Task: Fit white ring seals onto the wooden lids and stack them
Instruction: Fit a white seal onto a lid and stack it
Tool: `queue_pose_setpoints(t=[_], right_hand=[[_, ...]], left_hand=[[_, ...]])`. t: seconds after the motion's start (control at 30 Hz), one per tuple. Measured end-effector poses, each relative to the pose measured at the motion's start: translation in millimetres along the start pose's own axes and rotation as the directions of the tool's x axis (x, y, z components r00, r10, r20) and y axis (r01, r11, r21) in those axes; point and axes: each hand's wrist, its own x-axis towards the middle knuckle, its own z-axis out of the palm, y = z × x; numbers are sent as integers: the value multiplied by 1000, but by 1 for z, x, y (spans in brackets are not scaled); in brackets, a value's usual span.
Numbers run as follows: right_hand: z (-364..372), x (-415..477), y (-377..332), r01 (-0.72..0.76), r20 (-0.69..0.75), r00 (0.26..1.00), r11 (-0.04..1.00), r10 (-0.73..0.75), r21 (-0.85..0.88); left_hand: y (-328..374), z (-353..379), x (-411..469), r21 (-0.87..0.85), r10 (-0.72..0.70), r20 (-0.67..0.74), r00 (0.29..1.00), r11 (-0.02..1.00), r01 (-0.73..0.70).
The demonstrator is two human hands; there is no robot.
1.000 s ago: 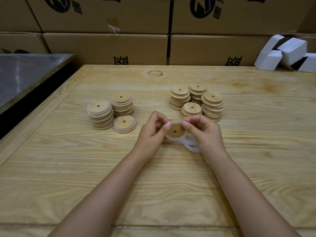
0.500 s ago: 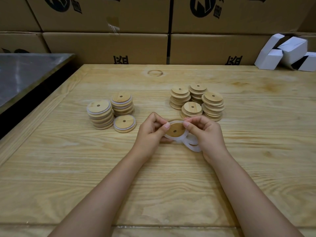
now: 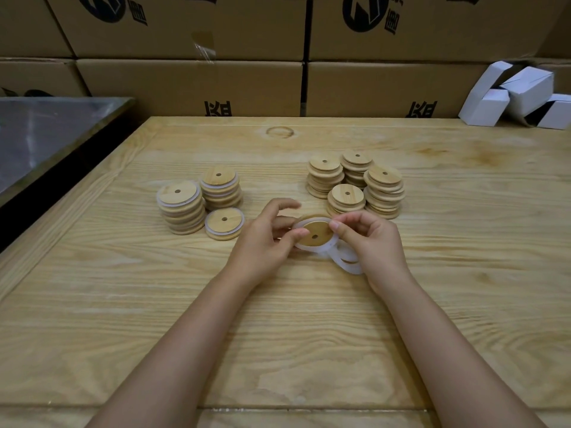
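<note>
Pale wooden table [image 3: 309, 335] fills your view. Brown cardboard boxes [image 3: 191, 88] wall off 12 o'clock. A few white folded cartons [image 3: 519, 97] sit at 2 o'clock, count unclear.

Three stacks of sealed lids [image 3: 180, 206] stand at 10 o'clock of your hands. Four stacks of bare lids [image 3: 384, 193] stand at 1 o'clock.

One round wooden lid with a centre hole [image 3: 315, 234] is held at table centre.
- Your left hand [image 3: 265, 239] grips its 9 o'clock edge, thumb pressed on the rim.
- Your right hand [image 3: 370, 239] pinches the white ring seal [image 3: 309, 249] at the lid's 3 o'clock edge.
- Spare white rings [image 3: 346, 261] sit under your right palm, at least two; exact count hidden.

Handling, as judged:
- The lid looks light, stiff and smooth, so hold it by the edge.
- The seal looks soft and stretchy. Take the thin band and roll it over the rim. Watch for twists.
</note>
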Motion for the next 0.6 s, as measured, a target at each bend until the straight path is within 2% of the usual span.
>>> queue_pose_setpoints(t=[0.13,0.27,0.4,0.5,0.6], right_hand=[[3,-4,-2,48,22,999,995,-46,-88],[5,-6,-2,102,17,995,967,-101,-231],[7,-7,-2,143,-34,987,944,-160,-298],[8,-7,-2,123,-65,987,958,-144,-259],[8,-6,-5,57,-76,995,991,-67,-124]], left_hand=[[-1,-1,1,112,-15,-6,1000,994,16],[3,1,2,0,-68,-48,997,998,68],[4,2,5,-145,-84,-69,994,987,73],[4,2,6,-220,-98,-75,992,972,80],[4,2,6,-266,-107,-66,992,960,85]])
